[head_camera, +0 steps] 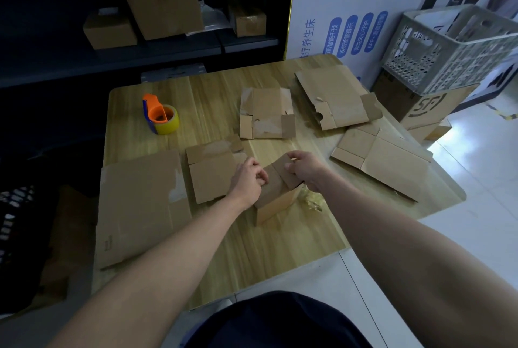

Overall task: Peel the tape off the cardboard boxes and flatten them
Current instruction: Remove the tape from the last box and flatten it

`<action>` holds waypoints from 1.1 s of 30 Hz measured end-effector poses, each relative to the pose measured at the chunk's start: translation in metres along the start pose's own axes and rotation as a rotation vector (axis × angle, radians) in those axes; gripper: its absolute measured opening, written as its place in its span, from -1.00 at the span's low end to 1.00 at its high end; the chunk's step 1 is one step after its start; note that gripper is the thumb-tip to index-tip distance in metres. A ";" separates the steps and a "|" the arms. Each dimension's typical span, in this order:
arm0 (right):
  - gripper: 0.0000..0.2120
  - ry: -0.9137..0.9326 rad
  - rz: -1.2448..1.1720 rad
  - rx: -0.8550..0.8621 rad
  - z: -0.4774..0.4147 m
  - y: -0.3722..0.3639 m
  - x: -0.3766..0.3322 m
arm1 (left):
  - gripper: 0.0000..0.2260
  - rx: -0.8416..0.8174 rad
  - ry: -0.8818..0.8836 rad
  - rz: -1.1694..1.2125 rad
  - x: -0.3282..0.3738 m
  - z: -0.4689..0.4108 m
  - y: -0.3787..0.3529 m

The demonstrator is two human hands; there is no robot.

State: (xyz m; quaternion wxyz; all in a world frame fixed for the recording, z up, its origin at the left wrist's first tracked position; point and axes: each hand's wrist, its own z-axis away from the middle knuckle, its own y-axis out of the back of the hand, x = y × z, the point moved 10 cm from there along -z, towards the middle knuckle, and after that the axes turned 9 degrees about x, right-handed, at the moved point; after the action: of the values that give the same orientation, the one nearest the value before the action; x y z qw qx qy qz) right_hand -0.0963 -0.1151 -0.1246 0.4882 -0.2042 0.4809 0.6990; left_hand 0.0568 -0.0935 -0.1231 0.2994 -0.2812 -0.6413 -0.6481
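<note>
A small brown cardboard box [276,203] stands upright near the middle of the wooden table [280,246], its top flaps partly raised. My left hand [248,179] grips the left top flap with curled fingers. My right hand [304,168] grips the right top flap, thumb on top. A crumpled wad of clear peeled tape [311,201] lies just right of the box. Several flattened boxes lie around: a large one [140,207] at the left, one [213,173] under my left hand, one [266,113] behind, two [336,98] [386,162] at the right.
An orange and blue tape dispenser [161,114] with a yellowish roll stands at the table's back left. A grey plastic crate [454,47] sits on a printed carton [429,106] to the right. Dark shelves behind hold closed boxes [165,8]. White tiled floor lies on the right.
</note>
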 end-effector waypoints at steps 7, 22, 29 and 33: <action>-0.64 -0.009 0.010 0.000 -0.002 -0.001 0.000 | -0.66 -0.027 -0.060 0.021 -0.002 0.002 -0.003; -0.65 -0.037 -0.019 0.004 0.002 0.000 0.003 | -0.90 -0.033 -0.134 -0.113 0.008 0.000 0.001; -0.73 -0.025 0.022 -0.019 0.009 -0.003 -0.009 | -0.73 -0.077 -0.042 -0.223 0.009 0.000 0.008; -0.83 0.000 0.049 -0.020 0.012 -0.005 -0.017 | -0.74 -0.094 -0.044 -0.263 0.014 0.000 0.009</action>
State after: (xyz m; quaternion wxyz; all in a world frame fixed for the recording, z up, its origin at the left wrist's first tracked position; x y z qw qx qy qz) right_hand -0.0820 -0.1130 -0.1086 0.4687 -0.1975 0.4787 0.7156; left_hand 0.0544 -0.0940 -0.1062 0.1841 -0.2224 -0.6478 -0.7049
